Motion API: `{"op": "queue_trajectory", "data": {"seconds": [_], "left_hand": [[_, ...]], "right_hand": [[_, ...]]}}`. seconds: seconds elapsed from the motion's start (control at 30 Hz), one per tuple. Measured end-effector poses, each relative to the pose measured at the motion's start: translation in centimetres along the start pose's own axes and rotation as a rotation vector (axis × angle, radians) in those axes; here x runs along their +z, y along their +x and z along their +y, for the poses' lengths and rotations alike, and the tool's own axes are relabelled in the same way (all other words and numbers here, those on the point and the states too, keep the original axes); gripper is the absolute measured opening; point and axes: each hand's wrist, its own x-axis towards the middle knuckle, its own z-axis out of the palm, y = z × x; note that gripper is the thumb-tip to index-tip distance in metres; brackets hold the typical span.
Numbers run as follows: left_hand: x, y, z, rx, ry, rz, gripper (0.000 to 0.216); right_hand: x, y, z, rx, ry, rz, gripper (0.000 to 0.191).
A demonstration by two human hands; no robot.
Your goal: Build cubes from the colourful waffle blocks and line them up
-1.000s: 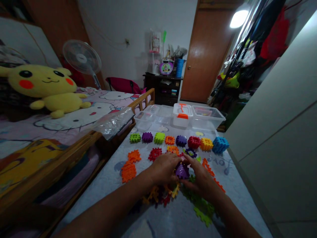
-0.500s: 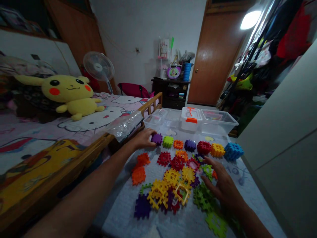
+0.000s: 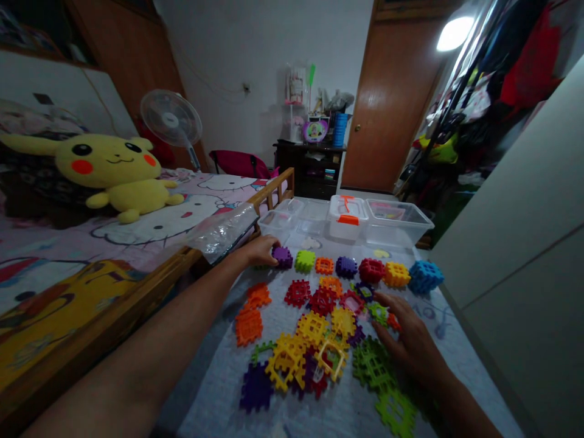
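Observation:
At the left end of a row of toothed plastic blocks, my left hand [image 3: 263, 250] has its fingers curled against the left side of a purple block [image 3: 283, 257]; its fingertips are partly hidden. A green block [image 3: 305, 261] stands to the right of the purple one. My right hand [image 3: 408, 337] hovers low on the right, thumb and fingers apart, holding nothing. Close to it lie a small green piece [image 3: 378, 313], an orange-red piece [image 3: 393, 322] and overlapping green plates [image 3: 374, 364]. Yellow plates [image 3: 312, 328] are heaped between the hands.
The row continues with orange [image 3: 324, 265], dark blue [image 3: 347, 267], red [image 3: 371, 270], yellow [image 3: 396, 274] and light blue [image 3: 426, 277] blocks. Behind stand a lidded box [image 3: 348, 226] and a clear bin [image 3: 399, 231]. A wooden bed rail [image 3: 150, 274] borders the left.
The whole view has shifted slightly, so most things sit a little further left. My left hand stays at the purple block; my right hand keeps nearly the same place and stays open.

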Motion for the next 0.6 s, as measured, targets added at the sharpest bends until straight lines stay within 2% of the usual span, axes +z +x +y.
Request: {"op": "queue_trajectory", "data": {"seconds": [0.23, 0.43, 0.6], "left_hand": [[0.9, 0.5, 0.3, -0.024, 0.052, -0.067, 0.077], [1.0, 0.8, 1.4, -0.022, 0.1, -0.102, 0.057], [1.2, 1.1, 1.7, -0.041, 0.112, -0.106, 0.057]], "right_hand": [[0.1, -0.1, 0.1, -0.002, -0.01, -0.007, 0.042], [-0.1, 0.0, 0.0, -0.009, -0.016, -0.014, 0.041], [-0.1, 0.0, 0.0, 0.015, -0.001, -0.021, 0.043]]}}
